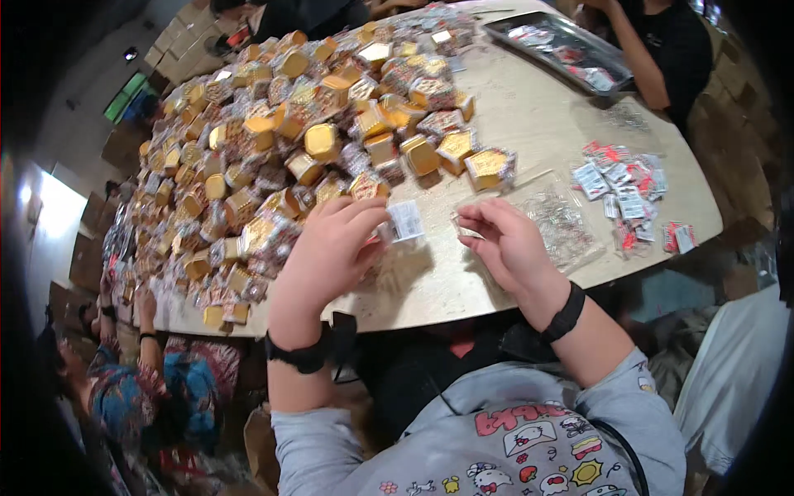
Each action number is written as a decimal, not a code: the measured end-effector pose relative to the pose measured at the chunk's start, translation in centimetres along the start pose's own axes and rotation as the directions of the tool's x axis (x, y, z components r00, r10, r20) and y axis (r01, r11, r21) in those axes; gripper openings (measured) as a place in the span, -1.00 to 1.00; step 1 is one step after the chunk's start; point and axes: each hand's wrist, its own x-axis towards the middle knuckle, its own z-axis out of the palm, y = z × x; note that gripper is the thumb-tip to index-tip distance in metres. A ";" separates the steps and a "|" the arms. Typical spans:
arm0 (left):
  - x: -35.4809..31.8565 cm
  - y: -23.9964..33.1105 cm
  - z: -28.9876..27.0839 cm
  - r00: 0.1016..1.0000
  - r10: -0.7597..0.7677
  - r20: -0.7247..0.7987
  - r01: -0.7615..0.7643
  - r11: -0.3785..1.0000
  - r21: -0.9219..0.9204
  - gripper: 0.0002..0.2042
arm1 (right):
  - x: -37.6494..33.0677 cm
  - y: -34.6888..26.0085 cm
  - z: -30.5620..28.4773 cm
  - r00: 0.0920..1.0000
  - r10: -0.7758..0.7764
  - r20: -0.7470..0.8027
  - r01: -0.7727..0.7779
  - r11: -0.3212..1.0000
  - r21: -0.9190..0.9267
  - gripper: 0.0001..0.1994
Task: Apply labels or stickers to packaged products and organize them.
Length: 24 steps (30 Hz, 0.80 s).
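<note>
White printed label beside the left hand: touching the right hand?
Apart. The head view shows bare tabletop between the white printed label's right edge and the right hand.

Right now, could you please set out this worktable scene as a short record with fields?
Left hand: fingertips at the edge of a small, white printed card; grip unclear
Right hand: thumb and fingers nearly together; any tiny thing held cannot be made out
Beside right hand: shallow, clear plastic tray with small shiny pieces
Table's left: large heap of gold, clear-wrapped angular pieces
Table's right: loose red-and-white flat packets
Far right: black rectangular tray holding packets, near a person in black
</note>
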 end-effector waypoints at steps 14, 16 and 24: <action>-2.1 -0.1 -0.5 0.998 -0.052 -0.032 0.051 0.998 -0.046 -0.65 | 3.5 2.2 2.5 0.847 0.277 0.454 -0.245 0.961 -0.130 -0.83; -1.9 -0.2 -0.3 0.997 -0.048 -0.062 0.043 0.996 -0.078 -0.66 | 3.4 2.0 2.2 0.849 0.306 0.432 -0.265 0.952 -0.153 -0.83; -1.9 -0.1 -0.4 0.998 -0.061 -0.009 0.060 0.993 -0.105 -0.69 | 3.2 0.0 2.8 0.939 0.134 0.316 0.040 0.872 -0.488 -0.86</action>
